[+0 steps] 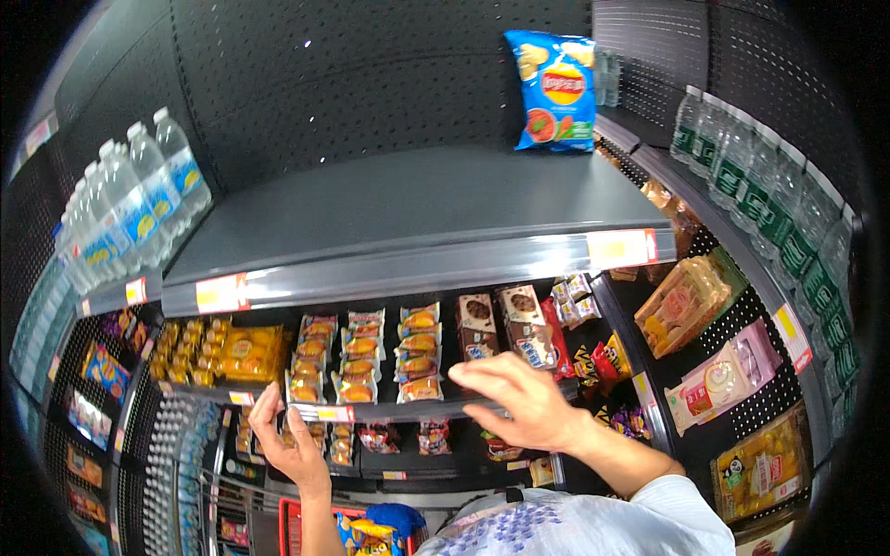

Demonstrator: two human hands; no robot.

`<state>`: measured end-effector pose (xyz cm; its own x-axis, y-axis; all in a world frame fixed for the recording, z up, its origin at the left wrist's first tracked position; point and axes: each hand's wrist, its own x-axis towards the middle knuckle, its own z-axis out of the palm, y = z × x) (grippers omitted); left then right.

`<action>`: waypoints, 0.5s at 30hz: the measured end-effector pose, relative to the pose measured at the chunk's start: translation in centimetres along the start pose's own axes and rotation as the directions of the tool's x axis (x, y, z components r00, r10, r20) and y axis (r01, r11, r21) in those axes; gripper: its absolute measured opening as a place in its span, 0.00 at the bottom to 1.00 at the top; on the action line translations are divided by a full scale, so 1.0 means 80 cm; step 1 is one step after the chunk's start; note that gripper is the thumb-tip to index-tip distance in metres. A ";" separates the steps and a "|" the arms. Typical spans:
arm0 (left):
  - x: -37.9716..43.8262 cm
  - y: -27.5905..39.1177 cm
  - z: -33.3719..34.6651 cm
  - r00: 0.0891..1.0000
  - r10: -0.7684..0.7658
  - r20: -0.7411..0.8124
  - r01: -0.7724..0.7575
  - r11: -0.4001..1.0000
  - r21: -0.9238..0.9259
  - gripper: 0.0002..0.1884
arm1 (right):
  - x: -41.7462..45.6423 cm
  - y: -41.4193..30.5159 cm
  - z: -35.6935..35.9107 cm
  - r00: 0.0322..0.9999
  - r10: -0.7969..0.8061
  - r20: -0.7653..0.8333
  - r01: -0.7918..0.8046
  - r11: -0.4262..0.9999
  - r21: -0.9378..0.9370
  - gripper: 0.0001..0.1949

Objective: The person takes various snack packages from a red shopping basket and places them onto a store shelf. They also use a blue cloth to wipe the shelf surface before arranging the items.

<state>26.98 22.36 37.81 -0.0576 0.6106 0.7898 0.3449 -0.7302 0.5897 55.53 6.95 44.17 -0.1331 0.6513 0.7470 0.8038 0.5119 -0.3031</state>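
Note:
My left hand (292, 438) is raised with its thumb apart from its fingers, holding nothing. It hovers in front of the lower shelf's edge, nearest the bagged yellow cakes (250, 353) and a row of packed small breads (309, 358). My right hand (525, 406), also empty, reaches forward with thumb and fingers spread. In the view it partly covers the brown biscuit boxes (526, 323). Above, a blue Lay's potato chip bag (556, 97) stands upright at the right end of the black top shelf (389, 201).
Water bottles stand on the left (132, 194) and right (765, 187) side shelves. Packaged breads (685, 302) sit at right. Below, a red shopping basket (288, 521) holds snack bags (372, 535). A price rail (417, 267) runs along the top shelf's front edge.

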 end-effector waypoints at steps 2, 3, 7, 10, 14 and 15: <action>0.033 0.041 0.011 0.984 0.180 0.011 -0.180 0.984 -0.002 0.15 | 0.024 -0.002 -0.050 0.979 -0.132 -0.155 0.128 0.991 -0.039 0.31; 0.047 0.058 0.018 0.969 0.245 0.011 -0.244 0.969 -0.035 0.15 | 0.036 -0.004 -0.082 0.960 -0.199 -0.198 0.173 0.975 -0.142 0.30; 0.088 0.122 0.053 0.917 0.393 0.068 -0.377 0.910 -0.176 0.15 | 0.075 0.015 -0.189 0.848 -0.225 -0.480 0.141 0.969 -0.204 0.27; 0.120 0.157 0.066 0.890 0.426 0.162 -0.392 0.896 -0.208 0.18 | 0.120 0.050 -0.236 0.823 0.017 -0.568 -0.008 1.000 0.019 0.23; 0.164 0.218 0.101 0.868 0.362 0.340 -0.234 0.902 -0.364 0.20 | 0.155 0.162 -0.301 0.848 0.236 -0.474 -0.168 0.969 0.182 0.38; 0.172 0.227 0.119 0.857 0.353 0.375 -0.181 0.888 -0.424 0.20 | 0.159 0.184 -0.310 0.835 0.338 -0.434 -0.234 0.932 0.275 0.43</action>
<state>41.36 20.45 57.77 0.4239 0.3801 0.8221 -0.0807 -0.8882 0.4523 80.04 8.84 63.91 0.4120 0.4742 0.7781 0.6210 0.4787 -0.6206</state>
